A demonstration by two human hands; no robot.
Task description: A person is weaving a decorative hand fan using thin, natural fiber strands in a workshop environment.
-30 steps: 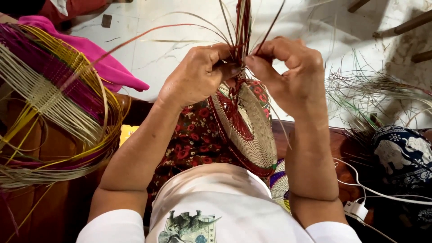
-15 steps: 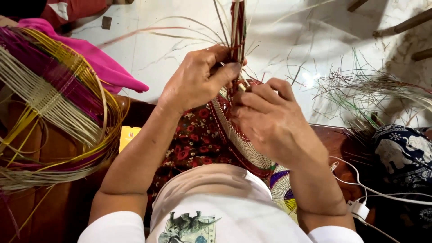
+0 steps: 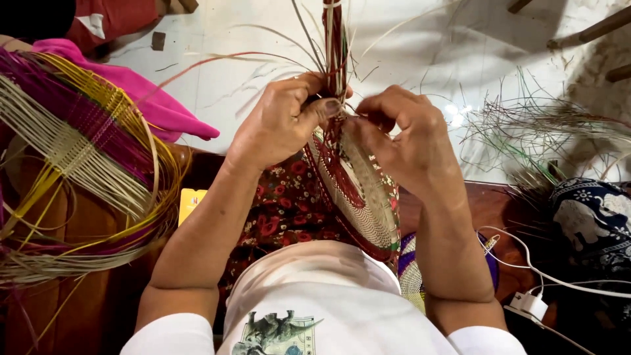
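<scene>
Head view, looking down at a seated person weaving. The left hand [image 3: 279, 125] grips a bundle of red and pale strands [image 3: 334, 39] at the top edge of a round woven piece [image 3: 358, 190], thumb pressed against the fingers around the strands. The right hand [image 3: 397, 135] is curled at the same edge, its fingertips pinched together on the weave just beside the left thumb; what lies between them cannot be made out. The woven piece stands on edge between the two forearms, tilted, its lower rim near the person's white shirt [image 3: 315, 302]. It is pale with a red centre and a red rim; the loose strands rise from its upper edge and run out of the top of the picture. It holds nothing.

Behind it, a red-flowered dark fabric [image 3: 282, 210] covers the lap. A second woven piece [image 3: 411, 269], pale with purple, lies low beside the right forearm, largely hidden.

At far left, an unfinished large weave [image 3: 72, 158] of yellow, magenta and pale strips spreads in open loops, with a pink cloth [image 3: 144, 98] behind it. At right, loose thin strands [image 3: 532, 128] lie scattered on the pale floor [image 3: 427, 39]. A dark blue patterned cloth [image 3: 591, 217] sits at the right edge, with white cables [image 3: 552, 279] and a white plug [image 3: 529, 304] below it.
</scene>
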